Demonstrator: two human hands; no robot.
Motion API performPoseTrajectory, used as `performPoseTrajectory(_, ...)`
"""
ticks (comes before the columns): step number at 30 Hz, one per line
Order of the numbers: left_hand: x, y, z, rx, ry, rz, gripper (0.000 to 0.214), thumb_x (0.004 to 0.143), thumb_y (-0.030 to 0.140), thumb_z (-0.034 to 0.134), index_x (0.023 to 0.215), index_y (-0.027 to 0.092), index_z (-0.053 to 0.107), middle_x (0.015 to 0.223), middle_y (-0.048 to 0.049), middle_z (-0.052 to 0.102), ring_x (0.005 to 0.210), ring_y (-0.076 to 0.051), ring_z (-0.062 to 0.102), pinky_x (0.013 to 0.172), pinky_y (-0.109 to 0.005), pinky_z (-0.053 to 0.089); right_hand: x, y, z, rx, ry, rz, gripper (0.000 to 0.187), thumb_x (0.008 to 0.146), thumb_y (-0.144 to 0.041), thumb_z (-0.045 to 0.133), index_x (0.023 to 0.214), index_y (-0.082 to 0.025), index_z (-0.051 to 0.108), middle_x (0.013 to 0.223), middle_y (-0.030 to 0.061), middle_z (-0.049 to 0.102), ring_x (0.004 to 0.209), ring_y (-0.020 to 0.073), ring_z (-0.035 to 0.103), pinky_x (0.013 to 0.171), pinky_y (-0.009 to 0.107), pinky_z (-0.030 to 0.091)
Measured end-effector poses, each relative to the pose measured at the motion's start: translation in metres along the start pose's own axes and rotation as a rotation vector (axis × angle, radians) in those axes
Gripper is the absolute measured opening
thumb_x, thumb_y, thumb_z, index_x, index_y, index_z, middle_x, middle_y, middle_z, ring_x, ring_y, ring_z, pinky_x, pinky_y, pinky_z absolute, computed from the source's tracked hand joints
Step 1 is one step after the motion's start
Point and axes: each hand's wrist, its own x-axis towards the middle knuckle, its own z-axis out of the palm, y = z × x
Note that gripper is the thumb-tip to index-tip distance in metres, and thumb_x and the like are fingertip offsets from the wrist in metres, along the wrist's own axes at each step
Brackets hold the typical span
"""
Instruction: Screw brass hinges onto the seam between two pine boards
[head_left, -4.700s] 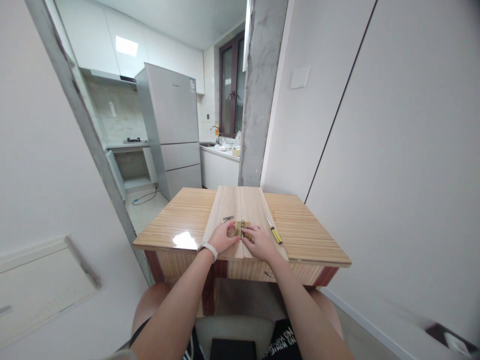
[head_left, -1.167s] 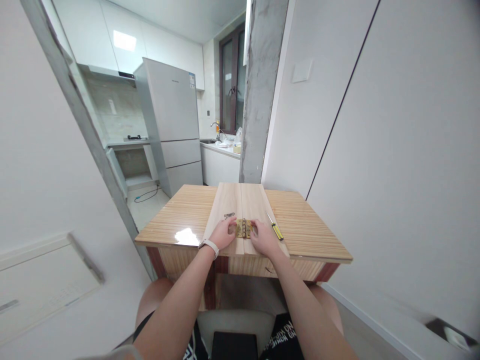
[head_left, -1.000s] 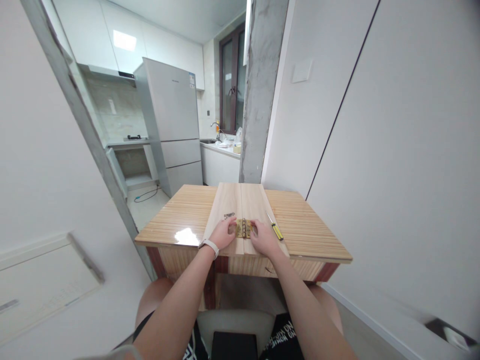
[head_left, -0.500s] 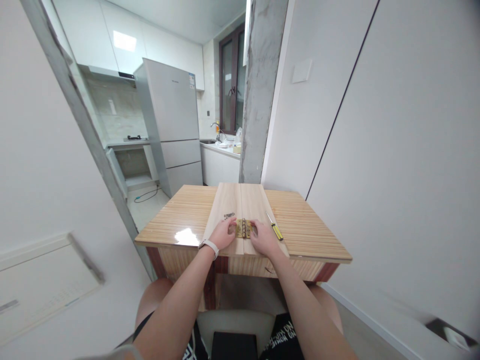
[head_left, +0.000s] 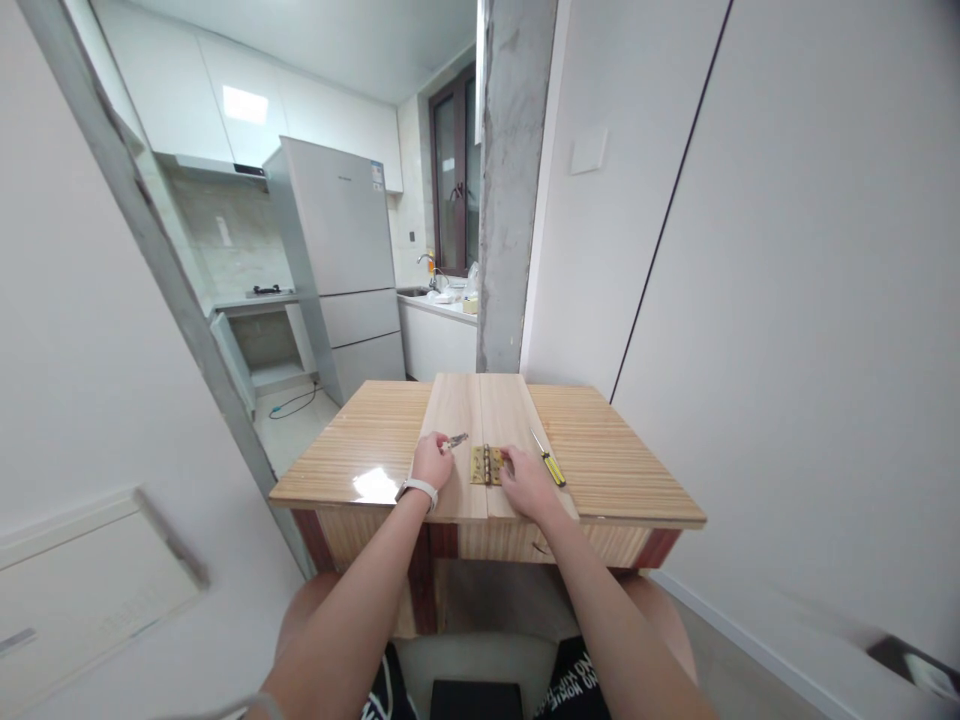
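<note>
A brass hinge (head_left: 486, 465) lies across the seam of two pale wooden boards (head_left: 465, 410) on a striped wooden table (head_left: 607, 470). My right hand (head_left: 525, 483) rests on the hinge's right leaf, fingers pressed down on it. My left hand (head_left: 431, 462), with a white wristband, is off the hinge to its left and pinches small metal screws (head_left: 455, 440) on the left board. A yellow-handled screwdriver (head_left: 548, 458) lies just right of my right hand.
A white wall and a grey concrete pillar (head_left: 514, 190) stand behind the table. A kitchen with a grey fridge (head_left: 341, 265) and a counter opens at the back left. My knees show under the table's front edge.
My left hand has left the hinge's left leaf and moved up-left to the screws, closing on them. The right hand stays on the hinge. The view shifted slightly.
</note>
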Motion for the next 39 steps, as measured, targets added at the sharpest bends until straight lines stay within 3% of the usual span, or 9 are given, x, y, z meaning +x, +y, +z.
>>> performPoseTrajectory(8,0.015,0.000,0.001,0.209,-0.035,0.092,0.013,0.087,0.013,0.064,0.098,0.017,0.069,0.104,-0.0103,0.062,0.094,-0.020,0.065,0.093,-0.031,0.047,0.001,0.002,0.001,-0.010,0.004,-0.010,0.031,0.093,-0.019,0.051,0.123,-0.022,0.061,0.116,0.0090,0.068,0.113,0.0207,0.059,0.101,0.032,0.042)
performPoseTrajectory(17,0.007,0.003,-0.002,0.249,-0.034,0.141,0.011,0.091,0.015,0.060,0.082,0.017,0.066,0.089,-0.0077,0.065,0.088,-0.019,0.063,0.084,-0.030,0.046,0.000,0.000,-0.001,-0.016,0.005,0.010,0.031,0.092,-0.018,0.053,0.122,-0.021,0.062,0.113,0.0098,0.068,0.111,0.0213,0.059,0.099,0.031,0.041)
performPoseTrajectory(24,0.004,0.000,-0.004,0.197,-0.062,0.189,0.011,0.090,0.012,0.060,0.082,0.018,0.065,0.084,-0.0053,0.069,0.078,-0.016,0.062,0.073,-0.025,0.042,-0.001,-0.001,-0.003,-0.011,-0.003,0.022,0.031,0.091,-0.019,0.054,0.121,-0.021,0.062,0.113,0.0094,0.068,0.110,0.0208,0.059,0.097,0.029,0.041)
performPoseTrajectory(28,0.002,0.000,-0.003,0.186,-0.047,0.211,0.011,0.092,0.015,0.059,0.084,0.018,0.066,0.086,-0.0057,0.070,0.079,-0.015,0.062,0.073,-0.025,0.042,-0.001,-0.001,-0.003,-0.006,0.002,0.018,0.032,0.091,-0.018,0.054,0.122,-0.021,0.062,0.113,0.0090,0.069,0.110,0.0207,0.059,0.097,0.029,0.040)
performPoseTrajectory(32,0.003,0.000,-0.002,0.212,-0.055,0.145,0.005,0.090,0.020,0.065,0.088,0.016,0.068,0.087,-0.0072,0.071,0.080,-0.017,0.063,0.074,-0.027,0.042,0.000,0.000,-0.002,-0.001,0.006,0.009,0.032,0.091,-0.019,0.054,0.122,-0.021,0.062,0.113,0.0091,0.069,0.111,0.0208,0.059,0.097,0.029,0.040)
performPoseTrajectory(39,0.006,0.003,0.001,0.279,-0.079,0.152,0.011,0.091,0.014,0.061,0.082,0.017,0.067,0.089,-0.0100,0.072,0.086,-0.020,0.065,0.077,-0.028,0.043,-0.001,0.000,-0.002,-0.004,0.008,0.013,0.031,0.091,-0.019,0.054,0.121,-0.021,0.062,0.112,0.0096,0.069,0.109,0.0208,0.060,0.095,0.029,0.041)
